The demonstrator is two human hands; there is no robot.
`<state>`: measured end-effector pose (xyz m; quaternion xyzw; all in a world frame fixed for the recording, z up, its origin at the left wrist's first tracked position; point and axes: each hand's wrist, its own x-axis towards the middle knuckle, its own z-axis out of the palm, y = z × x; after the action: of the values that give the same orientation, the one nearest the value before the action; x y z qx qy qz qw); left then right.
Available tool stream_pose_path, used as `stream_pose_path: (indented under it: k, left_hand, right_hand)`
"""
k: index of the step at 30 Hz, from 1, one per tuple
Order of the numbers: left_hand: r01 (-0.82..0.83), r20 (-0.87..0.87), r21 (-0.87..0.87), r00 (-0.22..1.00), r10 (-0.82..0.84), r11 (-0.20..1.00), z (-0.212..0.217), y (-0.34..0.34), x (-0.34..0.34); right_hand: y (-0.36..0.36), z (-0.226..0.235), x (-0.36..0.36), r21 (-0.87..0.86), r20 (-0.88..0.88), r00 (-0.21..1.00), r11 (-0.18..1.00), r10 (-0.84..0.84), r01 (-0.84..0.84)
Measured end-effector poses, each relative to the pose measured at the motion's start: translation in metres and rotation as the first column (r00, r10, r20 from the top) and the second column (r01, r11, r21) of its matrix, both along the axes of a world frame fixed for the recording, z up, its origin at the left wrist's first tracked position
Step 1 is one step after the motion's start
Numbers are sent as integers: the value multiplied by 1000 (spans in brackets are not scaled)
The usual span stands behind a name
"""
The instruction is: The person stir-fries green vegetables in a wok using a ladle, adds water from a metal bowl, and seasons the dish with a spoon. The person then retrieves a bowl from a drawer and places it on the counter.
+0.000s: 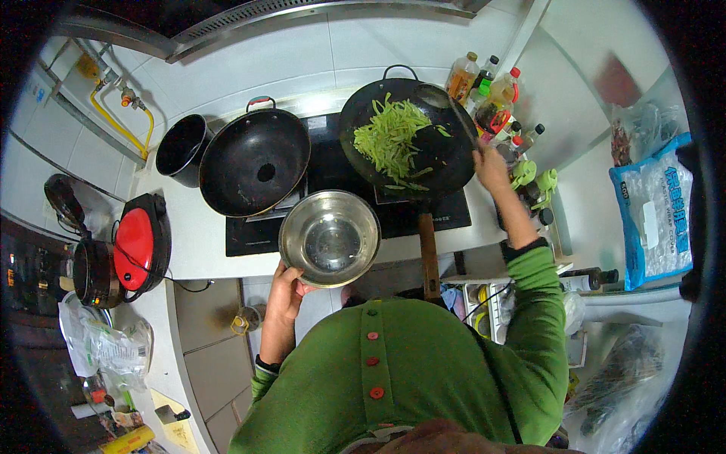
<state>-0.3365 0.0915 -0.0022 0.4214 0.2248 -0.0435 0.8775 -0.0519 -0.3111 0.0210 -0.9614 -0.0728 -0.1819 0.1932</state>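
Observation:
My left hand (286, 293) grips the near rim of a shiny metal bowl (299, 246), tilted in front of the stove, with what look like a few drops inside. Strips of green vegetable (389, 140) lie heaped in a black wok (363, 106) at the right of the cooktop, with a few scattered on its wall. Beyond them, a dark long-handled utensil with a rounded head (432, 95) rests over the wok's right side. Closed around its handle, my right hand (491, 168) is at the wok's right rim. The wok's wooden handle (429, 257) points toward me.
A second black wok (249, 170) and a dark pot (181, 147) stand left of the food. Several bottles (484, 83) crowd the right wall. On the left counter sit a red electric pan (136, 246) and a cleaver (170, 414). A range hood (249, 23) hangs overhead.

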Motion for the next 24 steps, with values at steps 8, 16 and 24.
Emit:
stream_pose_path:
  k: [8,16,24]
  left_hand:
    - [-11,39,25,999,10,1000,3,6,8]
    - [-38,27,79,999,36,996,12,7,19]
    - [-22,89,78,996,15,997,17,15,25]
  right_hand:
    - [22,47,-49,364,-394,806,880,442,-305]
    - [-20,156,-140,-33,-463,835,935,298,-352]
    - [12,57,-76,-209,-302,946,960,117,-186]
